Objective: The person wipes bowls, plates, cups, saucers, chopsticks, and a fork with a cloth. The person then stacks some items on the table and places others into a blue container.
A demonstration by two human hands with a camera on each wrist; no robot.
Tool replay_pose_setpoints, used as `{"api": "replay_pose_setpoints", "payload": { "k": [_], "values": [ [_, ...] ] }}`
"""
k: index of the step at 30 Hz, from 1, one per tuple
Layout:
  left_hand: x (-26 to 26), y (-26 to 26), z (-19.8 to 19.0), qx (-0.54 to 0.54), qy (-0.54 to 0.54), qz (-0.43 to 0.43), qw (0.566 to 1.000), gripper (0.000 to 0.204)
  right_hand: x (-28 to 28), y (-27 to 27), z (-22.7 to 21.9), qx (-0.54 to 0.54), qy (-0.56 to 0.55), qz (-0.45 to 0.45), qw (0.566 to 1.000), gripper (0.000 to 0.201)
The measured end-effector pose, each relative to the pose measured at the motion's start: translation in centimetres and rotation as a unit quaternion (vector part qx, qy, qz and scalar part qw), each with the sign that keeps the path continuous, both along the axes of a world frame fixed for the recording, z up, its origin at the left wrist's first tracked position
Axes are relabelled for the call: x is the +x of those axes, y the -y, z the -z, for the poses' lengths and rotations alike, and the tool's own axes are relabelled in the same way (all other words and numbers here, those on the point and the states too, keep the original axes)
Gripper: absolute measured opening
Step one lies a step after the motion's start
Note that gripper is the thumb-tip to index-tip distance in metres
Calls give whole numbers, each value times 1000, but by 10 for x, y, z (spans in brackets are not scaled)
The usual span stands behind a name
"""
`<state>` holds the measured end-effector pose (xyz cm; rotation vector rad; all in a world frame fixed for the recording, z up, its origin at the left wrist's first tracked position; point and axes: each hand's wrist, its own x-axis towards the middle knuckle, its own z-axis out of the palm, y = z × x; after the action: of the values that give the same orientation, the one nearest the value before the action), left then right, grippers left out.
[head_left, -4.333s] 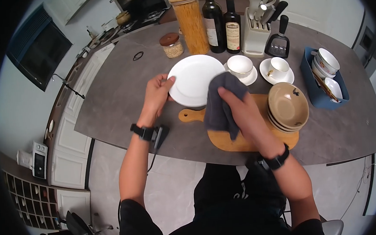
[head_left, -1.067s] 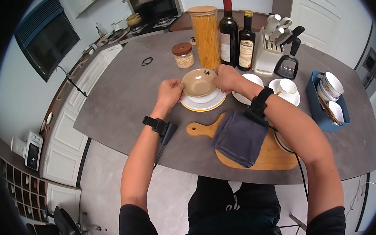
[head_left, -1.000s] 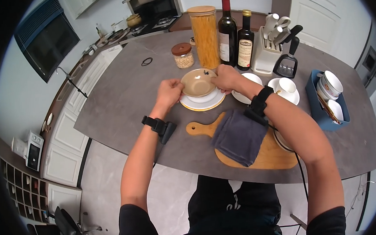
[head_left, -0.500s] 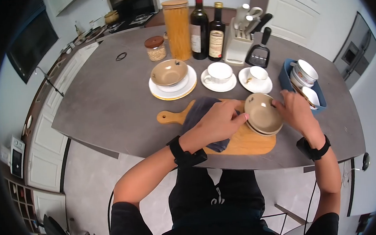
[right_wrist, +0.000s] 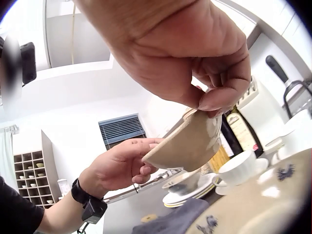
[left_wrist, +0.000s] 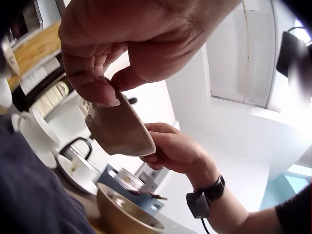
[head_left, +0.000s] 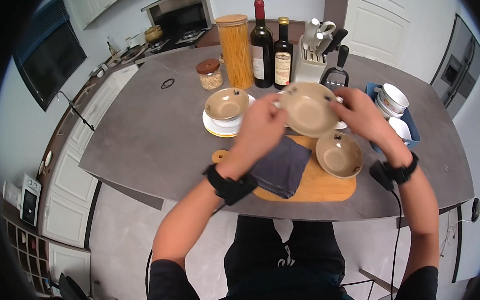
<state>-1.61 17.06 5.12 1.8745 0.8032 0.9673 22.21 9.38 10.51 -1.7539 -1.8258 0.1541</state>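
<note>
Both hands hold one tan bowl point(head_left: 310, 110) above the table, tilted toward the head camera. My left hand point(head_left: 260, 126) pinches its left rim between thumb and fingers, and my right hand point(head_left: 361, 115) pinches the opposite rim. Either wrist view shows the lifted bowl point(left_wrist: 119, 126) from the side, its rim between fingertips. Below it, another tan bowl point(head_left: 339, 155) stands on the wooden cutting board point(head_left: 330, 191), beside a folded dark grey towel point(head_left: 283, 166). A matching bowl point(head_left: 227, 104) sits on white plates point(head_left: 212, 127) to the left, partly behind my left hand.
White cups on saucers are mostly hidden behind the lifted bowl; one cup point(right_wrist: 237, 167) shows in the right wrist view. At the back stand a pasta jar point(head_left: 235, 54), two bottles point(head_left: 262, 49) and a knife block point(head_left: 309, 63). A blue bin point(head_left: 411, 123) of bowls is at right.
The towel was laid on the board and a tan bowl was set on the plates. Within the last half second, both hands have lifted another bowl off the board's stack, forward and left.
</note>
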Motion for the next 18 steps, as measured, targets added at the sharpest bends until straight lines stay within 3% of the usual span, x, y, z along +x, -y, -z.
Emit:
{"api": "replay_pose_setpoints", "payload": {
  "k": [2, 4, 6, 7, 9, 10, 12, 18],
  "values": [
    [-30, -29, -10, -32, 7, -40, 999, 33, -25, -44, -4, -73, -82, -8, 994, 33],
    [-59, -62, -7, -45, -4, -60, 997, 32, -51, -89, 1, -57, -67, -65, 994, 32],
    [-79, -85, 0, -13, 19, -164, 986, 30, -81, -129, 14, -68, -89, -68, 991, 27],
    [-90, -95, 3, -12, 16, -165, 986, 30, -90, -150, 27, -68, -92, -69, 991, 27],
    [-108, -111, 9, -60, -44, -194, 978, 29, -108, -184, 48, 3, -1, -83, 997, 22],
    [-113, -116, 12, -58, -45, -198, 977, 29, -115, -185, 45, 5, -3, -88, 996, 22],
    [-122, -125, 22, -103, -40, -195, 975, 29, -128, -186, 42, -110, -64, -67, 990, 18],
    [-122, -128, 43, -121, -44, -202, 971, 24, -132, -195, 60, -114, -29, -60, 991, 18]
  ]
}}
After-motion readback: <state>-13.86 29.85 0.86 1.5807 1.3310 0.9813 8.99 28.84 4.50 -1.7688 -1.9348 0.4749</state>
